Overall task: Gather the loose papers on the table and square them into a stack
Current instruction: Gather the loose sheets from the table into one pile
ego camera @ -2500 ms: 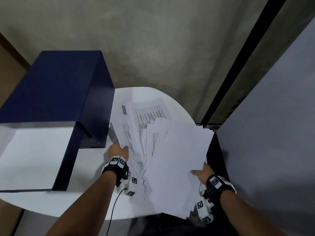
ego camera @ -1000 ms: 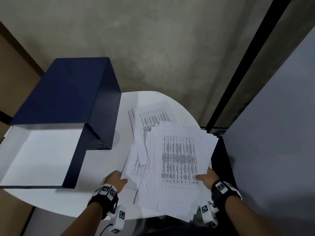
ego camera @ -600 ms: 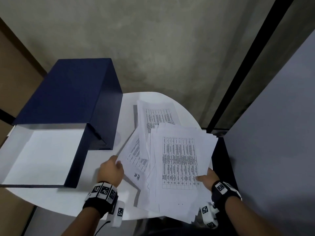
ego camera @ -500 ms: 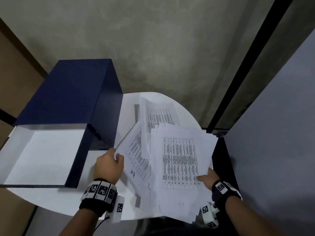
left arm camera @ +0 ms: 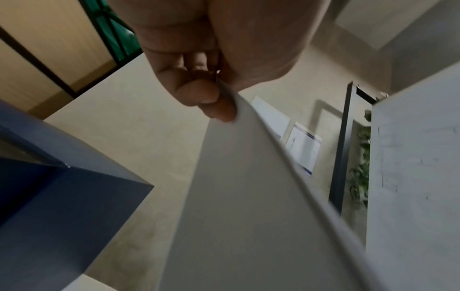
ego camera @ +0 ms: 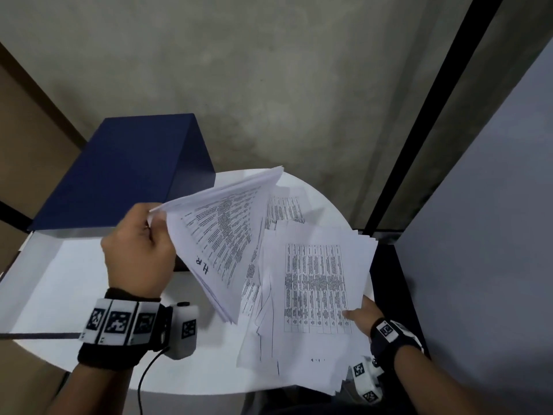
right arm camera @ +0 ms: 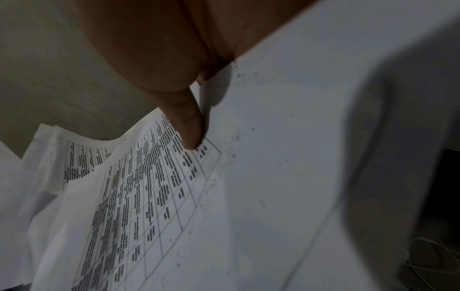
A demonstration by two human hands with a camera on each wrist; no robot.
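Printed white sheets lie fanned in a loose pile (ego camera: 317, 283) on the right of the round white table (ego camera: 209, 369), overhanging its near right edge. My right hand (ego camera: 356, 313) holds the pile's near right side, thumb (right arm camera: 190, 128) on the top printed sheet, fingers hidden beneath. My left hand (ego camera: 152, 217) pinches the corner of a bundle of several printed sheets (ego camera: 227, 235) marked "H.R" and holds it tilted above the table, left of the pile. In the left wrist view the left hand (left arm camera: 219, 98) clamps the bundle (left arm camera: 248, 216) at its edge.
A dark blue box (ego camera: 128, 175) with a white open flap (ego camera: 54, 283) fills the table's left side. One printed sheet (ego camera: 284, 205) lies at the far side of the pile. A grey partition (ego camera: 478, 235) stands close on the right, a concrete wall behind.
My left hand took hold of the left-hand sheets and lifted them off the table, up and toward me. My right hand has stayed on the pile.
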